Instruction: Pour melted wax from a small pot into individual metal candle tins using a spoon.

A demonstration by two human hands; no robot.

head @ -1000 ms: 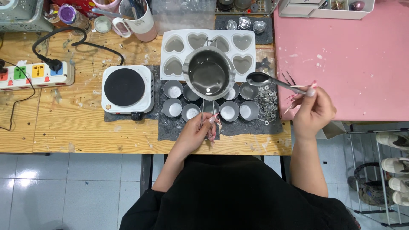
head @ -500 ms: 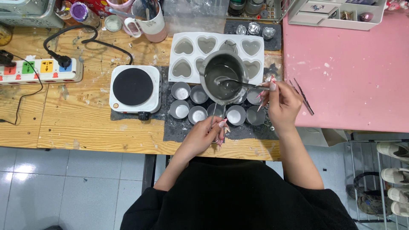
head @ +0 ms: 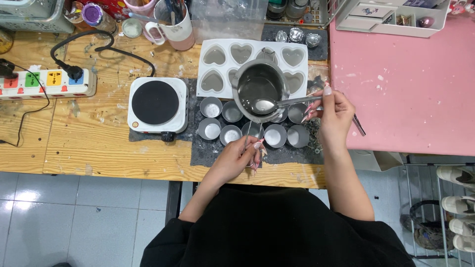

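My left hand (head: pixel 236 158) grips the long handle of a small metal pot (head: pixel 259 89), held above the grey mat. The pot holds a dark, clear liquid. My right hand (head: pixel 332 112) holds a metal spoon (head: pixel 287 103) by its handle, and the spoon's bowl dips into the liquid in the pot. Several small round metal tins (head: pixel 221 122) stand in two rows on the mat just under and beside the pot. A white mould with heart-shaped cavities (head: pixel 217 66) lies behind the pot, partly hidden by it.
A white electric hot plate (head: pixel 157 104) sits left of the tins. A power strip (head: pixel 45 83) with a black cable lies at the far left. Cups and jars line the back edge. A pink table (head: pixel 401 84) with a white tray (head: pixel 391 17) stands to the right.
My right hand has brought the spoon from the right of the pot into it; the spoon's bowl now rests in the liquid. My left hand still holds the pot handle.
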